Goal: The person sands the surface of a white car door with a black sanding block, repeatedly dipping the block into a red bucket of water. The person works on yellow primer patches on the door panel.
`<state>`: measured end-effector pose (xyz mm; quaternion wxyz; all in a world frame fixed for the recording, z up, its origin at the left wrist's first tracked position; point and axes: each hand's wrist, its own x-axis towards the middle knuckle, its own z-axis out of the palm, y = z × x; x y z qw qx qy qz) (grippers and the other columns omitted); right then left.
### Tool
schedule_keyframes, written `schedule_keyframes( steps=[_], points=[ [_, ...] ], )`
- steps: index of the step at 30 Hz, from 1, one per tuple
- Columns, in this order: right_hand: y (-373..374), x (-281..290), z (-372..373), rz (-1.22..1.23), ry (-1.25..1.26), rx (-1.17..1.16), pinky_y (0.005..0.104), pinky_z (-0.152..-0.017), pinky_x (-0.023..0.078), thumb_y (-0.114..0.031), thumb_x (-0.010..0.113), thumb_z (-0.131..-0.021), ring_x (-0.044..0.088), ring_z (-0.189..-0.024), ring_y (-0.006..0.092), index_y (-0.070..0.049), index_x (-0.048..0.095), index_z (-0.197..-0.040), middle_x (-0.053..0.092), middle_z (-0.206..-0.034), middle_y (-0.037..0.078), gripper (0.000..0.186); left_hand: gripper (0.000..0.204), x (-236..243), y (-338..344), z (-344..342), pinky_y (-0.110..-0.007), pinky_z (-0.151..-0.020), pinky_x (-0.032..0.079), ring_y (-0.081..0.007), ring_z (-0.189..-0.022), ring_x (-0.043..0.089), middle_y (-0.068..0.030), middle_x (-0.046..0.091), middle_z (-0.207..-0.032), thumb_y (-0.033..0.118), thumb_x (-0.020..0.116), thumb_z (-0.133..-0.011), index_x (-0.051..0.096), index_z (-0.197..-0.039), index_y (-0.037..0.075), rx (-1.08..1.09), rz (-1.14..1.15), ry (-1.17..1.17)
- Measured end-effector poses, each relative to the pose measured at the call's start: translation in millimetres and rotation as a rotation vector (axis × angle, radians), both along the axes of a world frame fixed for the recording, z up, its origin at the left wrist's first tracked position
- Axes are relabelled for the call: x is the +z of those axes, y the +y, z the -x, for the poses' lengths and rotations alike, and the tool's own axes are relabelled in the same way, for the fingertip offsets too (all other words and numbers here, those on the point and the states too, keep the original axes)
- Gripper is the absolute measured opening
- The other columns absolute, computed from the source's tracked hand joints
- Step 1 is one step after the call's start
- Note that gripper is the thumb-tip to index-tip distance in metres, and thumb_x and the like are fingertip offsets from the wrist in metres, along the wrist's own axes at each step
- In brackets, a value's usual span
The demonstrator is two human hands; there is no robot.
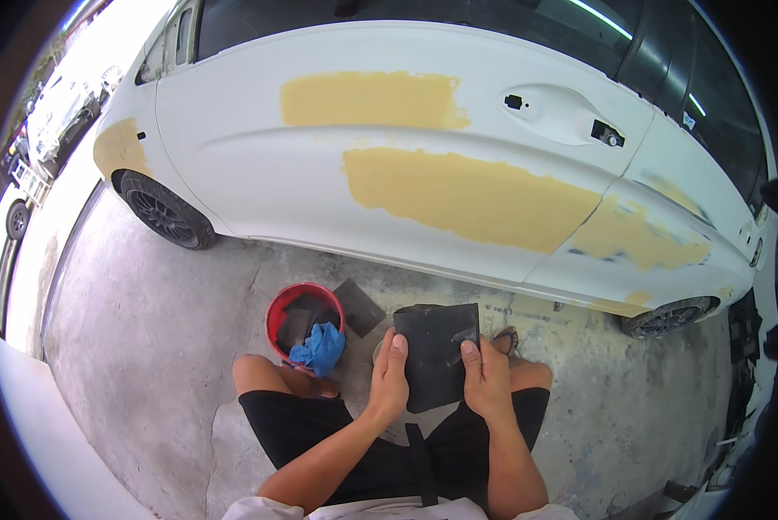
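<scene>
Between my two hands is a dark sheet of sandpaper (pixel 441 357), held up over my lap. My left hand (pixel 391 377) grips its left edge, thumb on the face toward me. On the opposite edge, my right hand (pixel 486 379) pinches the sheet the same way. Fingers behind the sheet are hidden. A red bucket (pixel 272 322) stands on the floor left of my hands, with dark sheets and a blue cloth (pixel 320 349) in it. Another dark sheet (pixel 360 307) lies flat on the concrete beside the bucket.
A white car (pixel 250 165) stands broadside before me, with yellow filler patches (pixel 467 195) on its doors and rear panel. Its front wheel (pixel 164 211) is at the left, its rear wheel (pixel 671 317) at the right. My bent legs flank my hands above the concrete floor (pixel 146 347).
</scene>
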<state>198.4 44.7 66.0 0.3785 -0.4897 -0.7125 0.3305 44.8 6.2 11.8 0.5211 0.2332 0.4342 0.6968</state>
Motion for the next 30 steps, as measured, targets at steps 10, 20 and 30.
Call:
schedule_keyframes(
  steps=[10, 20, 30],
  points=[
    [-2, -3, -3, -0.046, 0.128, 0.079, 0.0342, -0.061, 0.048, -0.038, 0.058, -0.11, 0.062, -0.06, 0.022, 0.001, 0.064, -0.116, 0.063, -0.071, 0.013, 0.039, 0.05, 15, -7, 8, -0.029, -0.09, 0.049, -0.0135, -0.101, 0.062, -0.0064, 0.068, -0.11, 0.041, 0.039, -0.116, 0.06, -0.13, -0.002, 0.01, -0.172, 0.413],
    [-3, -6, -4, -0.122, 0.111, 0.033, 0.035, -0.059, 0.047, -0.033, 0.057, -0.11, 0.062, -0.059, 0.0249, 0.001, 0.064, -0.115, 0.062, -0.071, 0.014, 0.035, 0.041, 3, -1, 20, -0.024, -0.066, 0.04, -0.0027, -0.075, 0.05, 0.0065, 0.062, -0.084, 0.037, 0.054, -0.113, 0.069, -0.105, -0.001, -0.099, -0.112, 0.161],
    [2, -12, 6, -0.115, 0.113, 0.01, 0.0399, -0.059, 0.047, -0.035, 0.051, -0.112, 0.064, -0.06, 0.0301, 0.003, 0.063, -0.11, 0.061, -0.069, 0.018, 0.039, 0.033, 36, 19, 45, -0.028, -0.076, 0.051, -0.0087, -0.081, 0.063, -0.0012, 0.071, -0.091, 0.031, 0.063, -0.109, 0.074, -0.109, 0.0, -0.092, 0.098, -0.007]
  ],
)
